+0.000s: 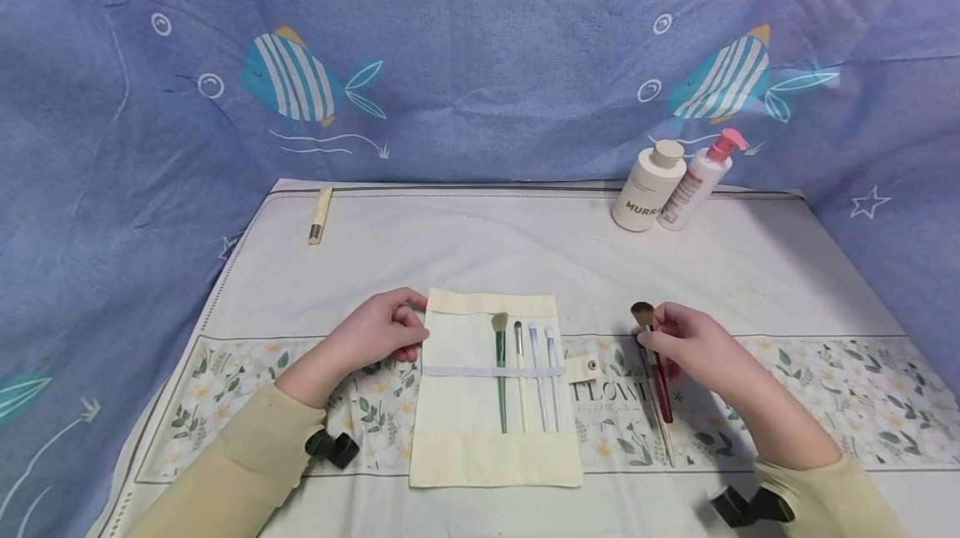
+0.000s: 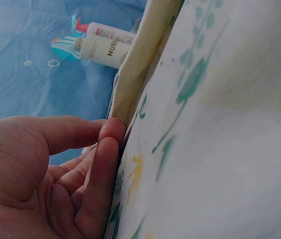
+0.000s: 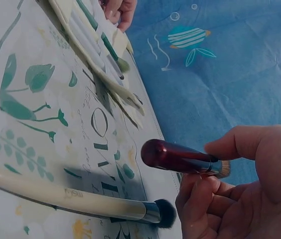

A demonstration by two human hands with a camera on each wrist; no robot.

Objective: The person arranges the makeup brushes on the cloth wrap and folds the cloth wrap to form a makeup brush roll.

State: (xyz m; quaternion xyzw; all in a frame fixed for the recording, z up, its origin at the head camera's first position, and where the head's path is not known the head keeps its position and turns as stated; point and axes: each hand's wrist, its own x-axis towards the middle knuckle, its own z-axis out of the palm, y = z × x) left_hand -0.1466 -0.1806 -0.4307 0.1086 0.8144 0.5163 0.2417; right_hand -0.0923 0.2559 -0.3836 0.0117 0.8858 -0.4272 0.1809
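Observation:
A cream fabric brush roll point(image 1: 495, 461) lies unfolded, its elastic band across a green brush point(image 1: 502, 404), a cream-handled brush point(image 1: 522, 404) and two pale blue brushes. The left hand point(image 1: 382, 325) pinches the roll's left edge between thumb and finger, also seen close in the left wrist view. To the right of the roll, the right hand point(image 1: 690, 342) holds a makeup brush with a dark red handle point(image 3: 175, 157), its handle end pointing toward the person. Under that brush, a second makeup brush with a cream handle point(image 3: 70, 195) and dark bristles lies on the cloth.
A cream tube point(image 1: 321, 217) lies at the back left. Two bottles stand at the back right: a white one point(image 1: 648, 188) and one with a pink pump point(image 1: 697, 188). A snap tab point(image 1: 583, 368) sticks out from the roll's right side. Blue fish-print fabric point(image 1: 480, 62) hangs behind.

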